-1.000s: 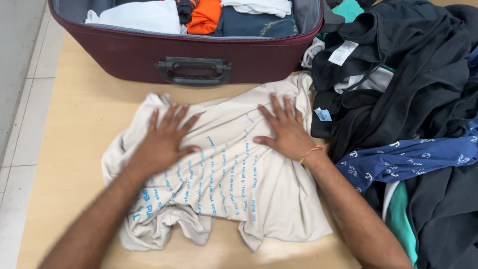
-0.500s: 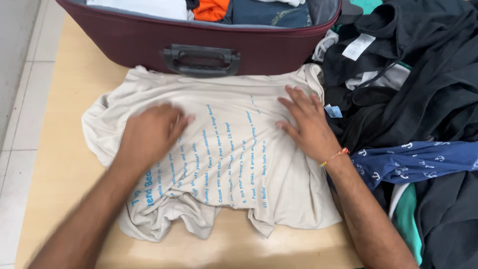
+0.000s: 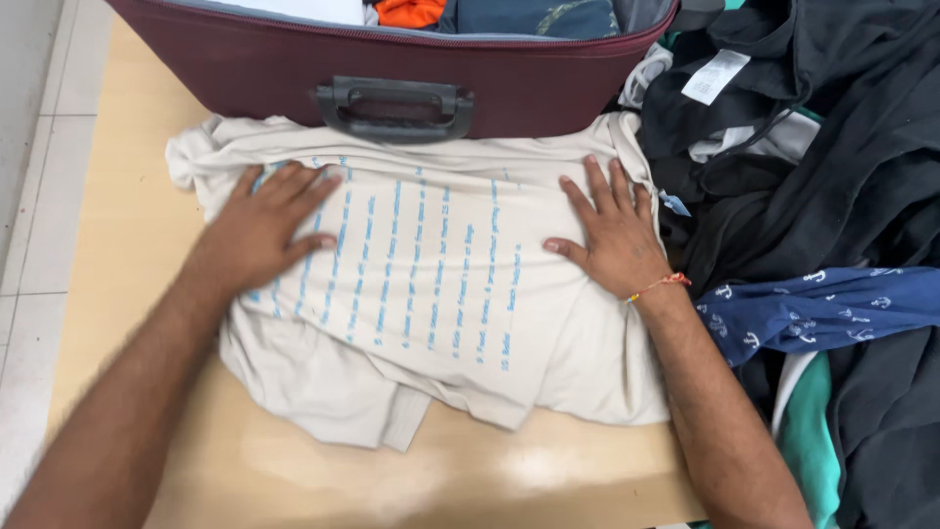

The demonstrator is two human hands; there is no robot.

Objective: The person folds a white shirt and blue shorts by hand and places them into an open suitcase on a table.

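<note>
1. Nearest to us, the bare light wooden table [image 3: 323, 480] shows below the shirt's lower hem, and both forearms reach up across it from the bottom edge.
2. We see a cream T-shirt [image 3: 431, 323] with lines of blue print lying flat on the table, its lower edge rumpled and folded under.
3. Our left hand [image 3: 259, 235] lies palm down on the shirt's left part, fingers spread and flat, gripping nothing.
4. Our right hand [image 3: 612, 240] presses flat on the shirt's right part, fingers spread too, with a thin orange thread band [image 3: 661, 285] at the wrist. The two hands sit well apart.
5. To the right, touching the shirt's edge, a heap of dark clothes [image 3: 832, 176] lies with a navy anchor-print garment [image 3: 822, 309] and a green piece [image 3: 808, 431] in it.
6. Farthest, a maroon suitcase [image 3: 264, 73] stands open just beyond the shirt's top edge, its black handle [image 3: 395, 106] facing us and folded clothes inside.
</note>
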